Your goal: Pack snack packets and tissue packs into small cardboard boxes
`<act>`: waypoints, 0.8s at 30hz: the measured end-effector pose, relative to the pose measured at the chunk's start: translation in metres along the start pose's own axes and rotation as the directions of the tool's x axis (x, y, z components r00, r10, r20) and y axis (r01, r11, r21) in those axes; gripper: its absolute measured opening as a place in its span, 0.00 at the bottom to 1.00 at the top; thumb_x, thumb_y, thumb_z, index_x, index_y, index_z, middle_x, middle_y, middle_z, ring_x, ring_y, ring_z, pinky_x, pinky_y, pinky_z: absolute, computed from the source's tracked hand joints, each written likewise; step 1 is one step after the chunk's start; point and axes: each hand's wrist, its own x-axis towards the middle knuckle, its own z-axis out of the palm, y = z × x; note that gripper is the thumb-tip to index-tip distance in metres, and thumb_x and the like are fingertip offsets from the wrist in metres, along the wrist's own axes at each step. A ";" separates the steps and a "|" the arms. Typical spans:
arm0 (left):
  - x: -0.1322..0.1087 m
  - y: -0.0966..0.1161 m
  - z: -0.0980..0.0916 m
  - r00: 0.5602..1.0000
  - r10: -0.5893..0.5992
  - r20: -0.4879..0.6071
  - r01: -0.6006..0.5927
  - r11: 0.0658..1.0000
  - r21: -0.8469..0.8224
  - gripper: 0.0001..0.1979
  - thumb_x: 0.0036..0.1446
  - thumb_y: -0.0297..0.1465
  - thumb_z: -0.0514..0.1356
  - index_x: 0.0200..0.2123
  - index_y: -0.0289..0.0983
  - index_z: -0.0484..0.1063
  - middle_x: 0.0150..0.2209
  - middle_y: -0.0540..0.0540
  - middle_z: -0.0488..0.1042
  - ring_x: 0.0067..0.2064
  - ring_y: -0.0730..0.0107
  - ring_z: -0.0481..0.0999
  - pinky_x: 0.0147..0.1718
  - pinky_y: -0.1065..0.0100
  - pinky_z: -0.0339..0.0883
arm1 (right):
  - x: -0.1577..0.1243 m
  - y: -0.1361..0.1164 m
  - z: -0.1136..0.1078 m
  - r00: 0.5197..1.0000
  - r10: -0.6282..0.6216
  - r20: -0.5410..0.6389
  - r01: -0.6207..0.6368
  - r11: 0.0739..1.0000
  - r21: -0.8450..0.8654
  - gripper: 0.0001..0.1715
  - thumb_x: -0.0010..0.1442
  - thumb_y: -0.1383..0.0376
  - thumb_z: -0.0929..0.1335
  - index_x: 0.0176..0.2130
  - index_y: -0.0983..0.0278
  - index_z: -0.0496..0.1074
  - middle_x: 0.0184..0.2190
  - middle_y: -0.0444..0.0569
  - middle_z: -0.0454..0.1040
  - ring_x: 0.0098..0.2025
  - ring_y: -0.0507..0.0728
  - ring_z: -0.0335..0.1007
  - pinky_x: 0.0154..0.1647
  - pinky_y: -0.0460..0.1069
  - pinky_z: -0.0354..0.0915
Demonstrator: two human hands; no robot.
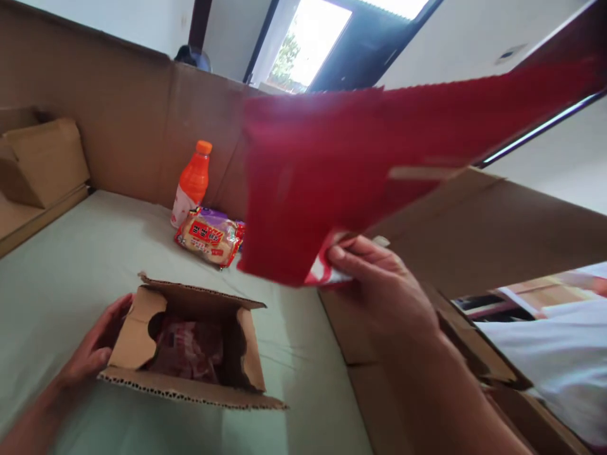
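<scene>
In my right hand (379,272) a large red packet (303,183) is pinched by its lower edge, where some white print shows. The packet hangs in the air close to the camera, blurred, with a jagged top edge. My left hand (97,351) grips the left side of a small open cardboard box (135,332); some of its fingers are hidden behind that side. Inside the box lie reddish, clear-wrapped packets (187,347), their kind hard to make out in the shade.
Behind the box, an orange drink bottle (193,180) stands beside a red and purple snack pack (208,237) on the pale green cloth (57,272). Cardboard walls (123,114) enclose the surface. Another cardboard box (50,161) sits at left. A person's white clothing (550,354) shows at right.
</scene>
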 end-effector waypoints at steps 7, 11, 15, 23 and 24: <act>-0.010 0.027 0.012 0.986 0.147 0.083 -0.161 0.965 0.208 0.65 0.39 0.64 0.66 0.73 0.46 0.41 0.74 0.36 0.43 0.73 0.34 0.42 0.69 0.38 0.41 | -0.050 -0.002 0.069 0.832 0.297 0.468 -0.377 0.922 0.084 0.24 0.49 0.46 0.77 0.28 0.63 0.72 0.19 0.40 0.69 0.18 0.47 0.62 0.16 0.43 0.63; 0.001 0.030 0.017 0.994 0.063 0.087 -0.089 0.933 0.348 0.65 0.42 0.56 0.71 0.73 0.44 0.37 0.73 0.32 0.46 0.72 0.33 0.46 0.67 0.36 0.45 | -0.059 0.000 0.067 0.817 0.237 0.526 -0.191 0.972 -0.140 0.20 0.57 0.48 0.71 0.30 0.63 0.74 0.21 0.43 0.73 0.20 0.50 0.66 0.18 0.44 0.64; 0.009 0.028 0.020 0.993 0.096 0.072 -0.114 0.935 0.335 0.66 0.40 0.55 0.72 0.73 0.42 0.37 0.73 0.32 0.44 0.73 0.35 0.45 0.69 0.38 0.42 | -0.066 -0.025 0.061 0.820 0.099 0.564 0.271 0.801 -0.534 0.14 0.65 0.64 0.63 0.36 0.62 0.78 0.31 0.48 0.81 0.31 0.53 0.75 0.32 0.46 0.66; 0.006 0.025 0.020 0.993 0.110 0.053 -0.121 0.935 0.332 0.65 0.41 0.51 0.73 0.73 0.41 0.39 0.71 0.30 0.52 0.71 0.37 0.52 0.68 0.40 0.48 | -0.059 -0.019 0.125 0.527 0.471 0.708 0.713 0.208 -0.669 0.08 0.53 0.75 0.71 0.28 0.65 0.80 0.29 0.55 0.83 0.31 0.61 0.81 0.25 0.48 0.59; 0.006 0.025 0.020 0.993 0.105 0.052 -0.116 0.933 0.341 0.64 0.42 0.49 0.74 0.73 0.41 0.39 0.71 0.30 0.52 0.71 0.37 0.53 0.68 0.40 0.49 | -0.059 -0.016 0.130 0.508 0.480 0.715 0.733 0.195 -0.652 0.08 0.53 0.75 0.71 0.28 0.66 0.80 0.28 0.56 0.82 0.31 0.62 0.81 0.24 0.48 0.59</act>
